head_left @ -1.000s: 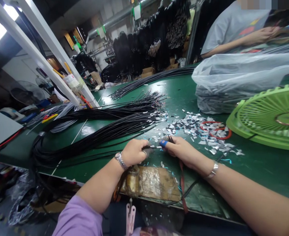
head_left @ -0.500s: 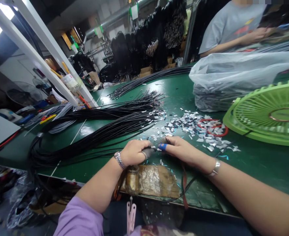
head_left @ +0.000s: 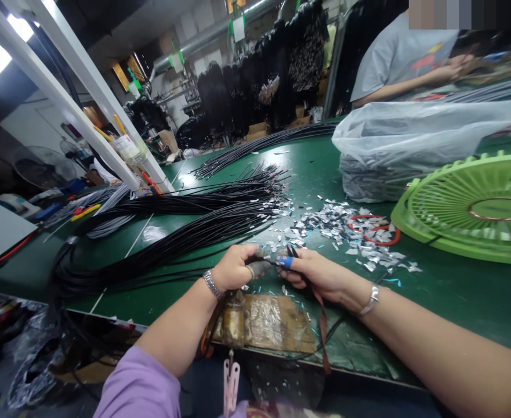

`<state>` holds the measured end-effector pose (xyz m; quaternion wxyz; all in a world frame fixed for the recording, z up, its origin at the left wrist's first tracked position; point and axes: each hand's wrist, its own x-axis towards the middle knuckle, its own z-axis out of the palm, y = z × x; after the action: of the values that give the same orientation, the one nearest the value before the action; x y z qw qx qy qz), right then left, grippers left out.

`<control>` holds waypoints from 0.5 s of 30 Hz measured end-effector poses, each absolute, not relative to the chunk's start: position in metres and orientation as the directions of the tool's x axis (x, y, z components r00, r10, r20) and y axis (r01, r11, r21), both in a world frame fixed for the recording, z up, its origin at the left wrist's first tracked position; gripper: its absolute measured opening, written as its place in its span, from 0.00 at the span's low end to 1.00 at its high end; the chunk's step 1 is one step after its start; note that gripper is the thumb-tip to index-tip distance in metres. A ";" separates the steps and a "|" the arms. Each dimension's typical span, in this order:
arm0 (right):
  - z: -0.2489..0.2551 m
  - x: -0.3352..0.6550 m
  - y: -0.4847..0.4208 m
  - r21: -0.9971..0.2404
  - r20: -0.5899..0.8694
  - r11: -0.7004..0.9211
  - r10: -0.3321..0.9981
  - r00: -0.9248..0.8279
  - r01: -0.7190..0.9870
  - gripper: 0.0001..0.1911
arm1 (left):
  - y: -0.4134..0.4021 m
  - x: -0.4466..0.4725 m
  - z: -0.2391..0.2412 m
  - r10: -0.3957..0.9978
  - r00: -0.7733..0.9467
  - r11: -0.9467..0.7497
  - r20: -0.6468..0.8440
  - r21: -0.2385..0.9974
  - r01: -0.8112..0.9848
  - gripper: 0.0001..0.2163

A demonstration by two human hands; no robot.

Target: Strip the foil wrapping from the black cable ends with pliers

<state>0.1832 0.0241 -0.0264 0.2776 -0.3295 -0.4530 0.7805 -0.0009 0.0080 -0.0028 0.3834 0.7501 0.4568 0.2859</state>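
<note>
My left hand [head_left: 236, 268], with covered fingertips and a watch at the wrist, is closed on the end of a black cable [head_left: 261, 259]. Close to its right, my right hand [head_left: 322, 273] has blue tape on the thumb and is closed around a dark pointed tool [head_left: 292, 251]; its exact kind is hidden by the fingers. The fingertips of both hands nearly meet at the cable end. A reddish-brown strip [head_left: 323, 331] hangs below my right hand. Left of the hands lies a thick bundle of black cables [head_left: 185, 241], their stripped ends pointing right.
Foil and white scraps [head_left: 325, 223] litter the green table [head_left: 455, 302] around a red ring [head_left: 386, 239]. A green fan [head_left: 468, 203] and a plastic bag [head_left: 381, 168] stand right. A taped board [head_left: 272, 322] sits at the front edge. Across the table is a co-worker [head_left: 390, 64].
My right hand has turned and lifted slightly, so the dark tool's tips and the curled fingers now show. My left thumb has shifted up a little, exposing more of the cable.
</note>
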 end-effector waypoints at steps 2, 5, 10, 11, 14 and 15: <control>-0.027 0.180 0.024 -0.867 -0.270 -0.467 0.735 -0.622 -0.176 0.19 | 0.008 -0.001 -0.004 0.907 0.380 -0.369 0.179 0.773 0.516 0.12; -0.029 0.176 0.024 -0.837 -0.276 -0.498 0.741 -0.612 -0.226 0.19 | 0.005 0.001 -0.006 0.900 0.327 -0.435 0.289 0.650 0.623 0.09; -0.028 0.172 0.018 -0.863 -0.286 -0.463 0.777 -0.561 -0.201 0.20 | 0.002 0.004 -0.008 0.923 0.267 -0.380 0.278 0.539 0.751 0.02; -0.027 0.171 0.016 -0.881 -0.284 -0.444 0.771 -0.570 -0.163 0.20 | 0.003 0.004 -0.008 0.930 0.240 -0.357 0.277 0.539 0.763 0.02; -0.026 0.169 0.008 -0.944 -0.254 -0.329 0.735 -0.629 -0.003 0.19 | 0.007 0.004 -0.007 0.948 0.116 -0.282 0.296 0.619 0.733 0.03; -0.027 0.169 0.007 -0.966 -0.221 -0.254 0.742 -0.634 0.040 0.19 | 0.009 0.004 -0.007 0.960 0.077 -0.246 0.269 0.682 0.689 0.04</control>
<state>0.1688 0.0071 -0.0268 0.2470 -0.3496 -0.5587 0.7104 0.0036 0.0091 -0.0070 0.1939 0.7077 0.5827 0.3494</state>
